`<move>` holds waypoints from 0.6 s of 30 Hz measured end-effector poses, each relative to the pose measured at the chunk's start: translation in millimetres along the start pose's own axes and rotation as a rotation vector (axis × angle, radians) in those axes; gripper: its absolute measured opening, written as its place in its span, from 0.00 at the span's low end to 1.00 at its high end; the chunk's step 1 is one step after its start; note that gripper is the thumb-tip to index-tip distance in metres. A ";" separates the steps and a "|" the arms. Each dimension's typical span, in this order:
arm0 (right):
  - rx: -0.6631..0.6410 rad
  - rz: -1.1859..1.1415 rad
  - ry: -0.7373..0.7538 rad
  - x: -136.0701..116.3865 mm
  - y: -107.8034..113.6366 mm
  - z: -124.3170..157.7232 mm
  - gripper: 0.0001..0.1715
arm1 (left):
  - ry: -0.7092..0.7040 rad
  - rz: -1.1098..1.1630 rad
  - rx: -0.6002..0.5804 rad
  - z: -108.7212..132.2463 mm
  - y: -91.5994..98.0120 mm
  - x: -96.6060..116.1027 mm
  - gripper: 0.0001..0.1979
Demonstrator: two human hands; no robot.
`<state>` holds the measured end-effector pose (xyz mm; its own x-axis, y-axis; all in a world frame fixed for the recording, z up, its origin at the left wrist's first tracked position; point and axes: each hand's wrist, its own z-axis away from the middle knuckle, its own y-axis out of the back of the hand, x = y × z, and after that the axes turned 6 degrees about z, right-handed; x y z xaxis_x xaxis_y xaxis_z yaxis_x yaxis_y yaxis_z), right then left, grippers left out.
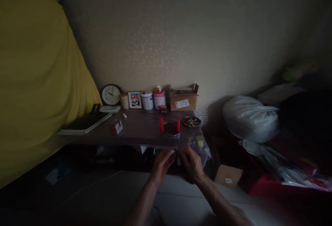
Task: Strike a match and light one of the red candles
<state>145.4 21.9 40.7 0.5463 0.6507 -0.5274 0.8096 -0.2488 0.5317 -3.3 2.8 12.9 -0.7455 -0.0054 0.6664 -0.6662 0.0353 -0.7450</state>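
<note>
My left hand (162, 163) and my right hand (192, 163) meet just below the front edge of a dark low table (140, 130). Both have their fingers curled together around a small pale thing between them (173, 152); the dim light hides what it is. Right above the hands, on the table's edge, stands a small dish of dark stuff (170, 128) with a red upright piece on either side (162, 124). Another dish holding pale sticks (191, 121) sits to its right.
Along the wall stand a round clock (111, 94), a small framed picture (135, 100), two tubs (147, 100) and a cardboard box (183, 99). A book (86, 122) lies at the table's left by a yellow cover (33, 80). A white bag (250, 118) and clutter fill the right.
</note>
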 end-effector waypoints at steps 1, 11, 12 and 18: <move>-0.021 0.010 0.025 0.4 -0.5 -0.3 0.11 | -0.011 0.003 -0.011 0.0 -0.2 -0.2 0.10; 0.040 0.065 0.138 -8.3 11.5 -8.9 0.11 | -0.026 0.005 0.062 -0.3 -5.8 3.0 0.11; -0.005 0.069 0.148 -5.0 9.4 -8.7 0.11 | -0.031 0.004 0.057 0.3 -6.6 3.8 0.11; 0.100 0.097 -0.129 33.7 0.3 -12.1 0.13 | -0.030 0.004 0.051 3.4 -3.9 8.3 0.11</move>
<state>161.5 52.4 31.1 0.6409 0.5244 -0.5606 0.7653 -0.3802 0.5194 -6.9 -0.8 21.2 -0.7479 -0.0349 0.6629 -0.6628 -0.0160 -0.7486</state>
